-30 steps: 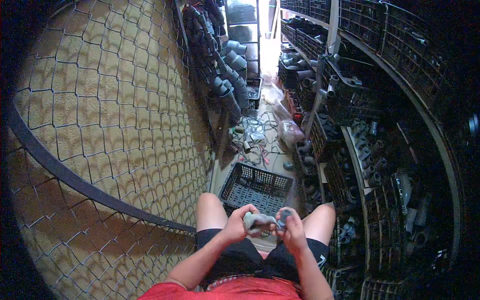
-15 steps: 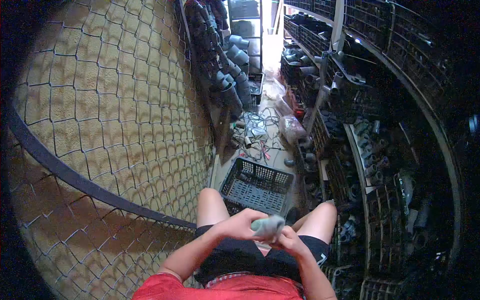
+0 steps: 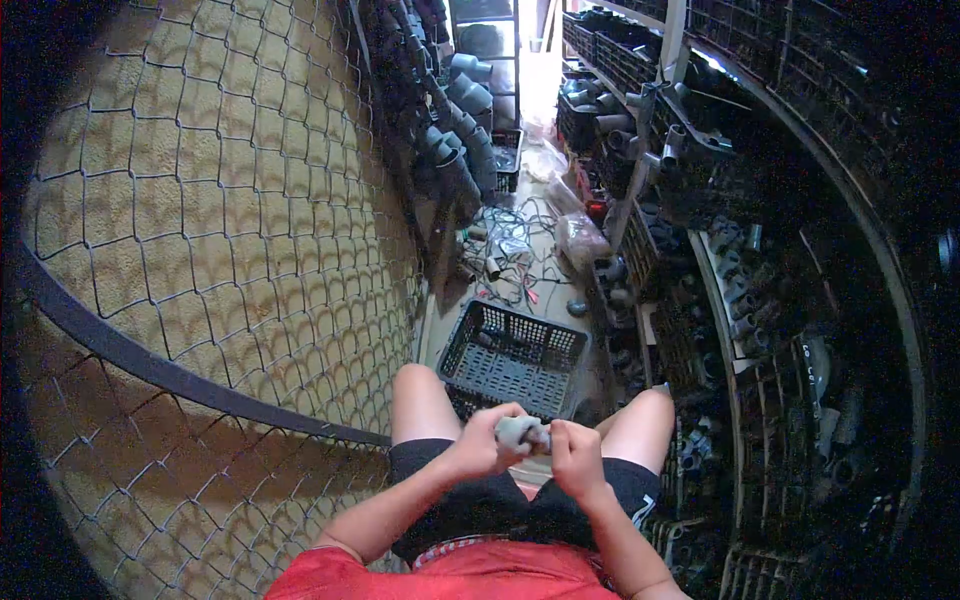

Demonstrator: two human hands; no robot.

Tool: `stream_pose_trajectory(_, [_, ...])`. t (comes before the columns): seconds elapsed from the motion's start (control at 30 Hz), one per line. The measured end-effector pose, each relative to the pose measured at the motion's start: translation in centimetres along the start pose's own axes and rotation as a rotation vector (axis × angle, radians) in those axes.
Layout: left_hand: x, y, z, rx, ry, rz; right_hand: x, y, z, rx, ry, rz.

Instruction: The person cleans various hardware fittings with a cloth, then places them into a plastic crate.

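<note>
In front of my lap, a grey pipe fitting (image 3: 515, 432) is held in my left hand (image 3: 482, 441), the fingers wrapped round its left side. A dark opening shows at its near end. My right hand (image 3: 578, 458) is closed close against the fitting's right side, thumb up. A small greyish piece shows between that hand and the fitting; I cannot make out what it is. Beyond my knees a black plastic crate (image 3: 512, 384) stands on the floor, with a few dark pieces at its far side.
A chain-link fence (image 3: 230, 240) with a metal rail runs along my left. Shelves of crates and pipe fittings (image 3: 745, 300) line the right. Large grey fittings (image 3: 465, 140) are stacked at the back left. Cables (image 3: 530, 265) and plastic bags (image 3: 580, 238) lie along the aisle floor.
The fitting has turned, so its opening now faces more toward me. My right hand has risen beside it with the thumb up. The view has shifted slightly.
</note>
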State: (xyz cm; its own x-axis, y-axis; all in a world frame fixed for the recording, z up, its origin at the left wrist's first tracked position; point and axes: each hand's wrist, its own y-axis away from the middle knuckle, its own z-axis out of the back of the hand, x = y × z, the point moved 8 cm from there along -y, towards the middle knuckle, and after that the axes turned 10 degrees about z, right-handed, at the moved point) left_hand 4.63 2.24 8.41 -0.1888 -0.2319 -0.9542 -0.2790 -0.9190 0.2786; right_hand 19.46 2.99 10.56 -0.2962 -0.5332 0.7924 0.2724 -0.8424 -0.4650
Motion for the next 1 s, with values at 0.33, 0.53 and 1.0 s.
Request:
stream_pose_trajectory(0.33, [3.1,-1.3,5.2,-0.254,-0.706,0.233,-6.3,5.0,-2.5,0.139,-0.522,-0.705])
stream_pose_trajectory(0.53, [3.8,-2.0,4.3,-0.265,-0.386,0.089,-7.2,6.0,-3.2,0.146,-0.511,-0.690])
stream_pose_trajectory(1.0, [3.0,-2.1,3.4,-0.263,-0.344,0.213,-8.5,6.5,-4.5,0.168,-0.541,-0.665])
